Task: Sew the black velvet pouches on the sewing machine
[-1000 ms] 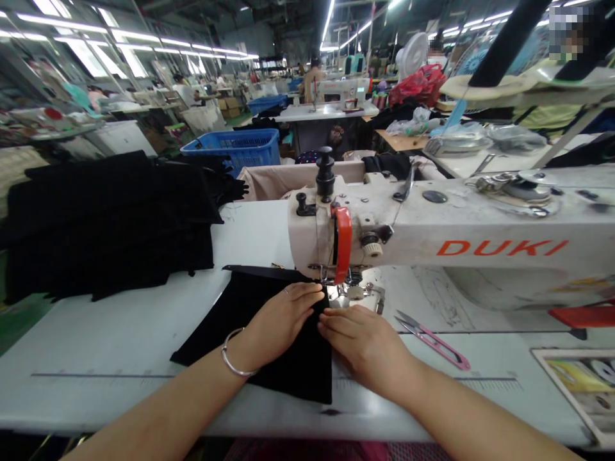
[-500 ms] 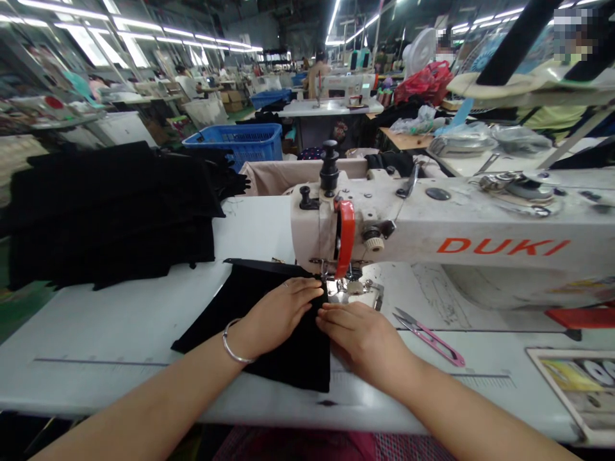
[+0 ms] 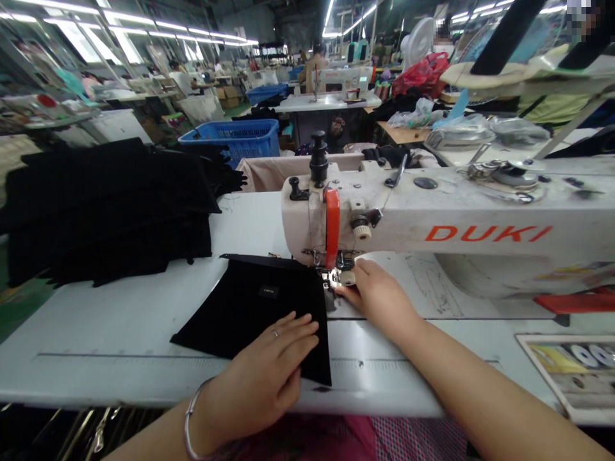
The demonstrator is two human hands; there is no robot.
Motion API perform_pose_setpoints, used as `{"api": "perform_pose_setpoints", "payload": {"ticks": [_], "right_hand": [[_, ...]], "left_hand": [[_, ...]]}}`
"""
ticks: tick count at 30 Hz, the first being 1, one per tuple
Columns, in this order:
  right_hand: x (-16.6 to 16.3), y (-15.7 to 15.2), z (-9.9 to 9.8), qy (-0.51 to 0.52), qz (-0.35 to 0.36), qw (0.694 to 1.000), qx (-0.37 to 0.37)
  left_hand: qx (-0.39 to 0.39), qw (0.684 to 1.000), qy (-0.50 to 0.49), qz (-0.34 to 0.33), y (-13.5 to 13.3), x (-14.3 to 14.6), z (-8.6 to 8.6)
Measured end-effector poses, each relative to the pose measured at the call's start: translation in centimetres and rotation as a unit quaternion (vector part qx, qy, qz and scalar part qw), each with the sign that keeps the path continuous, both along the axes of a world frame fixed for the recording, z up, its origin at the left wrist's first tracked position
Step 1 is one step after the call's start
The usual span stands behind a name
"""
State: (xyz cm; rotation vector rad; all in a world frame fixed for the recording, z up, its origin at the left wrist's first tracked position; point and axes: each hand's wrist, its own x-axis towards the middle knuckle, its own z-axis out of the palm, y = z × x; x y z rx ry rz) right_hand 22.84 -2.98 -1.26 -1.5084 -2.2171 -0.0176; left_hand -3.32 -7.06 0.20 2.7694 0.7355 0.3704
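**On sewing table [image 3: 120,346]: left hand [image 3: 266,374] flat on black fabric panel [image 3: 240,314], right hand [image 3: 379,298] at presser foot [image 3: 336,276]**

Head view, only cam. The black fabric panel lies flat on the white table, just L of the needle area. Its far R corner is tucked up to the presser foot of the sewing machine [image 3: 480,224], which is marked DUKI. A small label [image 3: 268,292] sits on the panel's upper middle.

The left hand is open, palm down, fingers spread on the panel's near R part. The heel of the hand hangs past the table's front edge. It wears a ring [image 3: 275,333] on one finger and a silver bangle [image 3: 189,426] at the wrist.

The right hand reaches in under the machine head w/ fingertips against the presser foot, below the orange-red guard [image 3: 331,227]. The fingers are bent inward; can't tell if they pinch anything. This hand is off the panel, just R of its edge.

A stack of black fabric [image 3: 106,211] sits at far L of the table, well apart from the panel. A blue basket [image 3: 235,137] is behind it. A printed sheet [image 3: 571,365] lies at the table's R end.
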Motion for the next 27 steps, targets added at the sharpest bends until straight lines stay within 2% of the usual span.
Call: {"api": "perform_pose_setpoints", "payload": {"ticks": [2, 4, 7, 10, 14, 19, 23, 27], "right_hand": [[-0.8, -1.0, 0.2, 0.003, 0.026, 1.0, -0.008], [-1.2, -3.5, 0.5, 0.033, 0.093, 0.995, -0.035], [-1.7, -7.9, 0.8, 0.11, 0.195, 0.971, -0.083], [-2.4, -10.5, 0.3, 0.138, 0.202, 0.967, -0.076], [-2.9, -10.9, -0.3, 0.151, 0.191, 0.968, -0.053], [-2.7, -10.7, -0.5, 0.152, 0.208, 0.966, -0.041], [-2.5, -10.7, -0.5, 0.144, 0.201, 0.969, -0.024], [-2.6, -10.3, -0.2, 0.138, 0.236, 0.962, -0.021]], "left_hand": [[0.023, 1.0, -0.009, -0.002, 0.0, 0.1, -0.3], [0.025, 0.999, -0.038, 0.006, 0.0, 0.2, -0.5], [0.002, 0.995, -0.089, 0.04, 0.0, 0.1, -0.7], [0.007, 0.993, -0.106, 0.045, -0.4, 0.1, -0.8], [0.035, 0.996, -0.077, -0.009, -1.0, 0.4, -1.1], [0.029, 0.998, -0.025, -0.047, -1.0, 0.6, -1.4], [0.02, 0.996, -0.05, -0.066, -0.9, 0.3, -1.3], [0.015, 0.995, -0.071, -0.07, -0.5, 0.3, -0.9]]}}
